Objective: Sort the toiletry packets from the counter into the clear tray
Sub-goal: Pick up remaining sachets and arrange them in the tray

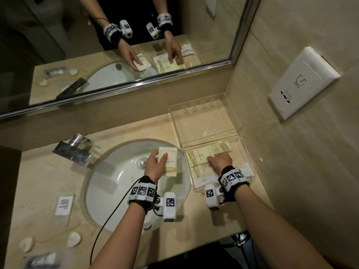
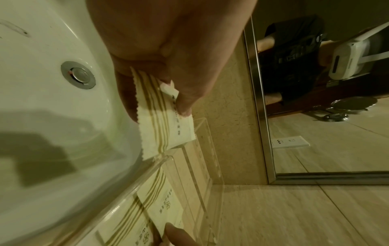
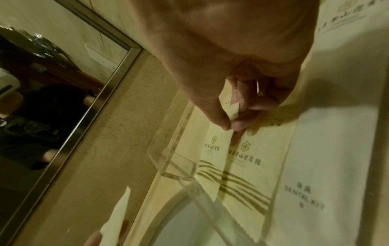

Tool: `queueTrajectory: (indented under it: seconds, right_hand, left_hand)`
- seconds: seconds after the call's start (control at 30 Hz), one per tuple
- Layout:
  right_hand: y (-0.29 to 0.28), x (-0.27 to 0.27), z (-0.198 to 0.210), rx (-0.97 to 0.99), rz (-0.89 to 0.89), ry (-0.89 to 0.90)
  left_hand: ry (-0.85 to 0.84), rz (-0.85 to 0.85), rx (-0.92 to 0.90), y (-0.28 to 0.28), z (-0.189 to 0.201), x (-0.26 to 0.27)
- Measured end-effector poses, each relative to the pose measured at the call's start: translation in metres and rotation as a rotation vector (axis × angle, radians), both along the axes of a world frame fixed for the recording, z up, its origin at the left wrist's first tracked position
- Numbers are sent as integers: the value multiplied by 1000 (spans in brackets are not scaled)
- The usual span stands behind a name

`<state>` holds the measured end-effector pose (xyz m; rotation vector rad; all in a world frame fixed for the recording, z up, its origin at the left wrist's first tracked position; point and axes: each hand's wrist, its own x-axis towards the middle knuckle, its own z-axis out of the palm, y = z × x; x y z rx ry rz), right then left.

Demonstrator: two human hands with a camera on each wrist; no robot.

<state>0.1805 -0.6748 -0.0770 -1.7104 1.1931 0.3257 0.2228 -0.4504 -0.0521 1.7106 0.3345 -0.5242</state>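
Both hands are busy: the right hand (image 1: 220,160) pinches a corner of a cream striped packet (image 1: 198,156) lying inside the clear acrylic tray (image 1: 245,152) — the left hand (image 1: 155,165) grips another cream sachet (image 1: 168,159) over the white sink basin (image 1: 108,183). That sachet's long axis runs away from the person, and the tray lies just to its right — nearer the right hand.

clear plastic tray (image 1: 245,152), glossy sink (image 1: 108,183)

Clear tray (image 1: 247,152) open from above; upright lid (image 1: 204,121) blocks its far side, wall (image 1: 291,171) its right. Sink (image 1: 116,181) left: unobstructed.
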Motion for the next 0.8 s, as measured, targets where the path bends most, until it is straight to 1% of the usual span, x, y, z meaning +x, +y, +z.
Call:
queueTrajectory:
  seconds: [0.13, 0.2, 0.27, 0.33, 0.4, 0.43, 0.5, 0.57, 0.63, 0.67, 0.73, 0.77, 0.8]
  right_hand:
    - [0, 2, -2, 18, -34, -7]
    - [0, 4, 1, 7, -6, -3]
    - [0, 5, 5, -69, 70, 12]
    - [0, 5, 6, -160, 185, 51]
    - [-2, 2, 4, -226, 298, 96]
    - [-4, 1, 4, -250, 328, 106]
    - [-9, -4, 5, -297, 326, 89]
    - [-13, -7, 9, -298, 254, -6]
    - [-13, -7, 16, -192, 173, -168]
    - [-12, -6, 23, -88, 166, -246]
    - [-9, -4, 35, 134, 222, -339]
    - [-9, -4, 38, 209, 259, -369]
    - [-10, -4, 38, 243, 290, -394]
  left_hand:
    - [8, -22, 3, -4, 0, 1]
    - [17, -30, -4, -6, 0, 1]
    - [43, -53, -27, -9, 2, 1]
    - [56, -92, -37, -13, 6, 0]
    - [41, -127, -11, -18, 8, -1]
    - [28, -149, 5, -20, 8, -1]
    - [7, -209, 37, -25, 7, 1]
    - [4, -265, 50, -30, 8, 4]
    - [4, -304, 37, -37, 10, 8]
    - [-6, -320, 27, -41, 12, 10]
    - [-29, -357, 0, -49, 15, 13]
    - [-32, -372, -17, -52, 16, 13]
    - [-29, -383, -30, -55, 17, 14]
